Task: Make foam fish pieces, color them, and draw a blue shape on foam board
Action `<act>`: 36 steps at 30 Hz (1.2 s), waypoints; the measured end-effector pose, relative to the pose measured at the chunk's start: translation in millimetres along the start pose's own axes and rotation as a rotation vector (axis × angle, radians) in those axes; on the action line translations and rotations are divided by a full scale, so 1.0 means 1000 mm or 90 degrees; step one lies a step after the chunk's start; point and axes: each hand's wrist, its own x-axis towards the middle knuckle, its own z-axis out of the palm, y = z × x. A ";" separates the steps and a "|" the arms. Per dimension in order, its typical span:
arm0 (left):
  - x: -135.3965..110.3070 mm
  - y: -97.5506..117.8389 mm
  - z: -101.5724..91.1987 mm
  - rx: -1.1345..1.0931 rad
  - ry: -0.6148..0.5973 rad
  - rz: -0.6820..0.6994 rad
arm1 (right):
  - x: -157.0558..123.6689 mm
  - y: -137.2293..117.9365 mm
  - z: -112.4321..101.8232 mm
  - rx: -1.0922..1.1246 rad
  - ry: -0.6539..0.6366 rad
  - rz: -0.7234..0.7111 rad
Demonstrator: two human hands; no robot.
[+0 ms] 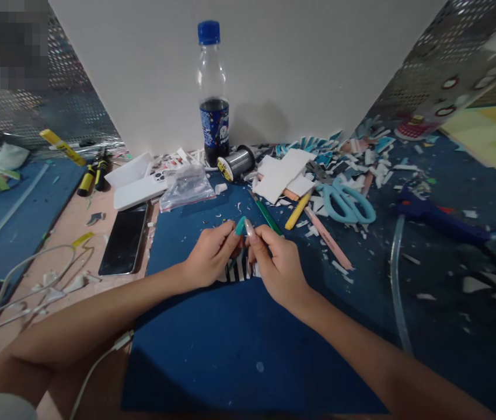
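Both hands closed in close — L hand (214, 252) & R hand (280, 262) have thumbs bent over curled fingers, tips almost meeting. Striped piece (238, 270), blk/wht, shows just under & between them, above the blue mat (230, 356); can't tell if it's gripped or if something tiny sits at the fingertips. Main risk, I'd say: anything that small could slip if the pinch loosens, then get lost among the white scraps (280, 178) etc. The green tool (266, 213) lies just beyond the R fingers — if sharp (can't tell), a reach fwd could nick them. Bottle (216, 125) stands upright at the back nr the wire spool (241, 164); a knock could tip it or set the spool rolling.
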 end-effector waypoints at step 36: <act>0.014 0.019 -0.025 0.616 0.130 0.417 | 0.004 0.001 0.002 0.335 -0.087 0.106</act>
